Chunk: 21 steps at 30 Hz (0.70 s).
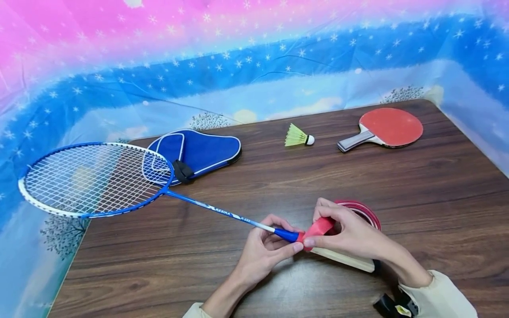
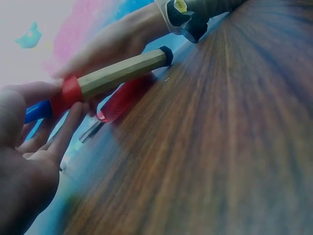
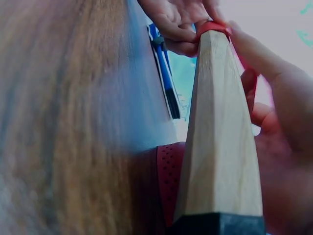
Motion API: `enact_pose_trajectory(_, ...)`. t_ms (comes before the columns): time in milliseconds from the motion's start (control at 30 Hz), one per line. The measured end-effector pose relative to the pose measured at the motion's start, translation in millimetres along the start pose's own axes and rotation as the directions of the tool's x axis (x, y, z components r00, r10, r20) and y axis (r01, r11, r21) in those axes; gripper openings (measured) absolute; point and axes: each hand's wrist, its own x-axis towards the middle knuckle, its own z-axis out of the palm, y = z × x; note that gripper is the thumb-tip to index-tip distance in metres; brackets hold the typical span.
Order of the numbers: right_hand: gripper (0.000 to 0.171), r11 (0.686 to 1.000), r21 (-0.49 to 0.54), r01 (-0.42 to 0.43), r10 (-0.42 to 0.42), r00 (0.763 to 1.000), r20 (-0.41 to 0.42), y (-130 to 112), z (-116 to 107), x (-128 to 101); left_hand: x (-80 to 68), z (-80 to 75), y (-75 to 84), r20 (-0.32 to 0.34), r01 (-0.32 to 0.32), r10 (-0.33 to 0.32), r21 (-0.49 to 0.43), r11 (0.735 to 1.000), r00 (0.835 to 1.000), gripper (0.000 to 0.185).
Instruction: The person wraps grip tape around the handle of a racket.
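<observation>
A blue badminton racket (image 1: 95, 179) lies across the wooden table (image 1: 397, 185), its head at the left. My left hand (image 1: 284, 240) grips it at the blue cone where the shaft meets the bare wooden handle (image 1: 343, 260). My right hand (image 1: 314, 232) pinches a strip of red grip tape (image 1: 320, 227) against the top of that handle. The rest of the tape loops behind the hand (image 1: 363, 210). In the left wrist view the red tape (image 2: 72, 93) rings the handle (image 2: 122, 73). The right wrist view shows the handle (image 3: 220, 137) close up with perforated tape (image 3: 168, 176) beside it.
A blue racket cover (image 1: 199, 152) lies at the back left, partly under the racket head. A yellow-green shuttlecock (image 1: 298, 136) and a red table tennis paddle (image 1: 383, 128) lie at the back right. A starry blue and pink cloth surrounds the table.
</observation>
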Motion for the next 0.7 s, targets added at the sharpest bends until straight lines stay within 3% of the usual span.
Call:
enact_pose_trajectory(100, 0.017, 0.999, 0.052, 0.002, -0.002, 1.000, -0.007, -2, -1, 0, 0.1, 0.0, 0.3, -0.005, 0.001, -0.001, 0.005, 1.000, 1.000, 0.034)
enact_pose_trajectory(433, 0.017, 0.996, -0.076, 0.038, -0.049, 0.987, -0.153, -3, 7, 4, 0.3, -0.4, -1.6, 0.002, -0.025, 0.025, -0.023, 0.999, 1.000, 0.033)
enact_pose_trajectory(567, 0.018, 0.993, -0.101, 0.057, -0.073, 0.983, -0.169, 0, 10, 4, 0.5, -0.6, -2.1, 0.002, -0.035, 0.035, -0.052, 0.998, 0.999, 0.033)
enact_pose_trajectory(700, 0.016, 0.997, -0.072, 0.030, -0.041, 0.987, -0.153, 2, 12, 5, 1.1, -1.4, -3.6, 0.007, -0.055, 0.055, -0.064, 0.996, 0.998, 0.032)
